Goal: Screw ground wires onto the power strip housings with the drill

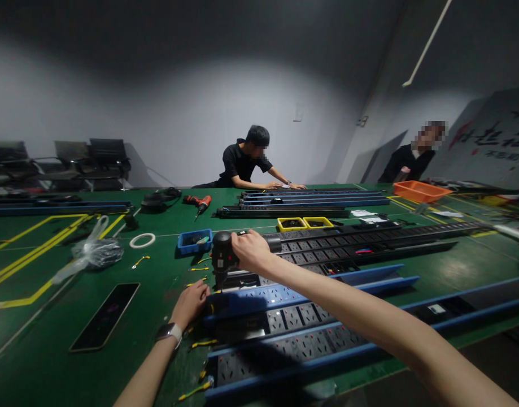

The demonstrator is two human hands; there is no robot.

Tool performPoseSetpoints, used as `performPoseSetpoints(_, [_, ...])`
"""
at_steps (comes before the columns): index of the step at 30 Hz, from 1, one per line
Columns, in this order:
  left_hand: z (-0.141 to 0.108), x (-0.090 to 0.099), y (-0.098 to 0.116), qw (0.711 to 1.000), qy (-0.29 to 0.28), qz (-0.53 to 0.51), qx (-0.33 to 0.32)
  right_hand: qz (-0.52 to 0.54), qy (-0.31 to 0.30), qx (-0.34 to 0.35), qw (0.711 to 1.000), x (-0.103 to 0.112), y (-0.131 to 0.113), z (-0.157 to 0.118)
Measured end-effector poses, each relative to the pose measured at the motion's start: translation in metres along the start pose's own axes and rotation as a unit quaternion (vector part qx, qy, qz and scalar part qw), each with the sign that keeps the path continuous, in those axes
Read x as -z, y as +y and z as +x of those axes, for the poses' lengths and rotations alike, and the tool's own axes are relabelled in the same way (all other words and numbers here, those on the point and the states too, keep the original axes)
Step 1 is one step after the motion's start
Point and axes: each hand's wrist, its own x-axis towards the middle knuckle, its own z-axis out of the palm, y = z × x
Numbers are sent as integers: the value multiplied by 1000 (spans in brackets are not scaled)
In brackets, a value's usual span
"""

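Observation:
My right hand (251,249) is wrapped round the handle of a black power screwdriver (223,254). The tool is held level, its nose pointing down over the left end of a blue-edged power strip (242,301). Beside that same end, my left hand (190,304) is closed with its fingertips curled against it; what they pinch is hidden. Nearer to me lie more black socket strips (284,346) in blue channels. Short yellow-green wires with ring ends (205,343) stick out along their left ends.
To the left lie a phone (107,316), a plastic bag (96,251) and a white ring (142,241). Beyond are a blue bin (195,241), yellow trays (317,223), a red drill (198,202) and an orange basket (420,191). Two other people are across the table.

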Motion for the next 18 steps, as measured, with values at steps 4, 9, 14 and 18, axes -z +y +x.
performPoseSetpoints(4, [1,-4,-4,1000,2,3,-5,7,-14,-7,1000,1,1,4])
performPoseSetpoints(9, [1,-4,-5,1000,5,2,-9,63,-124,-12,990,19,6,15])
performPoseSetpoints(14, [0,1,0,1000,-3,5,-2,96,-146,-37,984,23,13,19])
performPoseSetpoints(18, [-1,2,1,1000,1,8,-7,86,-112,-16,990,12,12,13])
